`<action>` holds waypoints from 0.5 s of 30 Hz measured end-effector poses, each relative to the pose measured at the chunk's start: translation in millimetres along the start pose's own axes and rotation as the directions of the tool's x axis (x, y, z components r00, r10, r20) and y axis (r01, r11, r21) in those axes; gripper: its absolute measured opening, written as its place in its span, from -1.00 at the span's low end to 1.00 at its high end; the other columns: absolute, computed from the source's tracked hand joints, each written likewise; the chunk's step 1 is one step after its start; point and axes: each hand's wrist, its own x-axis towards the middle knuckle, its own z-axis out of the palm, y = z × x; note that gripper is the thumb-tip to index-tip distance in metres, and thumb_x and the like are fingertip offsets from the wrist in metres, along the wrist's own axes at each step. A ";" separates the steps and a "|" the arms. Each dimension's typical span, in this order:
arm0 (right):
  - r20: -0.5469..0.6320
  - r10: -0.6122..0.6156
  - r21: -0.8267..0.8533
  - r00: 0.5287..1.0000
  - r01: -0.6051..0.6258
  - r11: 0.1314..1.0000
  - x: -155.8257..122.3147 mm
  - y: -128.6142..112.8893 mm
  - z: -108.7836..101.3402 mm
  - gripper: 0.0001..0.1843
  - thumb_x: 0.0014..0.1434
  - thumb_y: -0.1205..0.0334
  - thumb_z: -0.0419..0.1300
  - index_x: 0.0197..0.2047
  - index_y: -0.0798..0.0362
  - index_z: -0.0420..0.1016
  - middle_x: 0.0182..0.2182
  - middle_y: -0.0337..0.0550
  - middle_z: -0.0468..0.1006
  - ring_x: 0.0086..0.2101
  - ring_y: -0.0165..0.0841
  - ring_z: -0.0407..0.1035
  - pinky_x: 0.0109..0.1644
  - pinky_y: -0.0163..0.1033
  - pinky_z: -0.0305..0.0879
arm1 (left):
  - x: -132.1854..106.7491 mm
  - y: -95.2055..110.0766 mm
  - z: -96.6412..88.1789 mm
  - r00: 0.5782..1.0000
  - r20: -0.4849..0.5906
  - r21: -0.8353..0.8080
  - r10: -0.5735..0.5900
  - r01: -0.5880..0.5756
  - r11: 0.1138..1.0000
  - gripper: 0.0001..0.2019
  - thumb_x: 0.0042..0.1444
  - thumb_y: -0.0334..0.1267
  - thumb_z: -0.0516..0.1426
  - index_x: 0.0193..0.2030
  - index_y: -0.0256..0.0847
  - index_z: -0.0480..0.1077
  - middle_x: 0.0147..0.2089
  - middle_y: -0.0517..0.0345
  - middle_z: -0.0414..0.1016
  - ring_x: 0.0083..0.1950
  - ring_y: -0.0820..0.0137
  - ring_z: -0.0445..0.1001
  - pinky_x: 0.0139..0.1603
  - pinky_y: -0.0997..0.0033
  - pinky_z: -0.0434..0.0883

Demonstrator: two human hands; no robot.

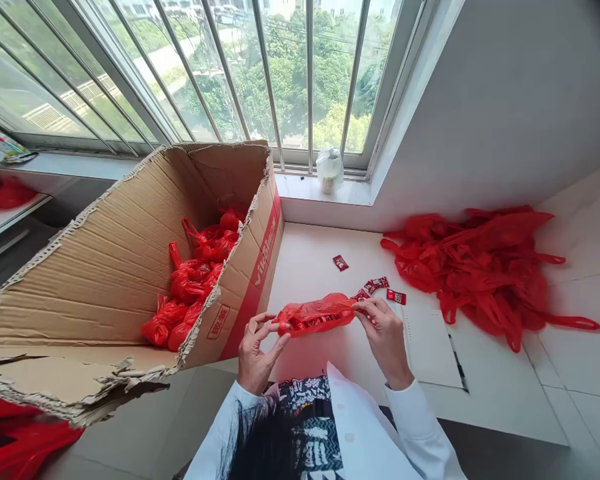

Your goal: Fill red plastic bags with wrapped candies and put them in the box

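Observation:
A small red plastic bag (pixel 316 314) with red packets inside is stretched sideways between my two hands, just above a white board (pixel 310 267). My left hand (pixel 257 352) pinches the bag's left end, fingers closed on it. My right hand (pixel 384 333) pinches the right end the same way. Several loose red candy packets (pixel 377 288) lie on the board just beyond my right hand, one more packet (pixel 340 263) a little farther back.
A big torn cardboard box (pixel 105 267) at left holds several tied red bags (pixel 193 287). A heap of empty red plastic bags (pixel 485 267) lies at right. A wrapped white container (pixel 329 170) stands on the window sill. More red bags (pixel 3 195) sit far left.

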 end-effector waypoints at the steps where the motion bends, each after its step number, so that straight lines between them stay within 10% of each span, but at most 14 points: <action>1: -0.006 -0.008 0.012 1.000 0.008 1.000 2.8 -4.5 1.1 -0.75 0.25 0.18 0.00 -0.20 -0.01 0.49 -0.23 -0.10 0.46 -0.24 -0.31 0.38 -0.16 -0.23 0.30 | 3.2 1.5 0.8 0.998 0.047 -0.044 0.048 -0.046 0.998 -0.79 0.04 -0.09 0.16 -0.25 -0.15 0.47 0.12 0.00 0.32 0.18 0.23 0.28 0.15 0.21 0.28; 6: 0.103 -0.135 0.075 0.986 0.127 0.989 12.4 -33.1 10.3 -0.76 0.22 0.35 0.00 -0.24 -0.03 0.49 -0.28 -0.19 0.45 -0.27 -0.38 0.36 -0.18 -0.31 0.28 | 18.9 2.9 13.3 0.947 0.238 -0.210 0.217 -0.168 0.963 -0.58 0.04 -0.11 0.17 0.03 -0.16 0.25 0.21 -0.10 0.26 0.27 0.18 0.19 0.23 0.09 0.21; 12: 0.201 -0.228 -0.007 0.953 0.234 0.972 6.0 -54.3 31.1 -0.77 0.21 0.41 0.04 -0.28 -0.02 0.50 -0.30 -0.21 0.44 -0.27 -0.43 0.33 -0.22 -0.37 0.26 | 27.9 0.4 39.4 0.949 0.291 -0.001 0.124 -0.129 0.992 -0.37 -0.08 -0.11 0.22 0.13 -0.12 0.10 0.04 0.01 0.44 -0.13 0.29 0.52 -0.13 0.29 0.47; 15: 0.347 -0.340 0.030 0.874 0.352 0.936 1.7 -57.9 39.6 -0.78 0.18 0.42 0.06 -0.26 -0.03 0.50 -0.29 -0.22 0.46 -0.24 -0.42 0.33 -0.18 -0.36 0.25 | 26.1 2.4 53.7 0.934 0.347 0.016 0.085 -0.097 0.995 -0.57 0.05 -0.11 0.07 0.07 -0.14 0.19 -0.09 0.10 0.51 -0.24 0.33 0.53 -0.23 0.37 0.47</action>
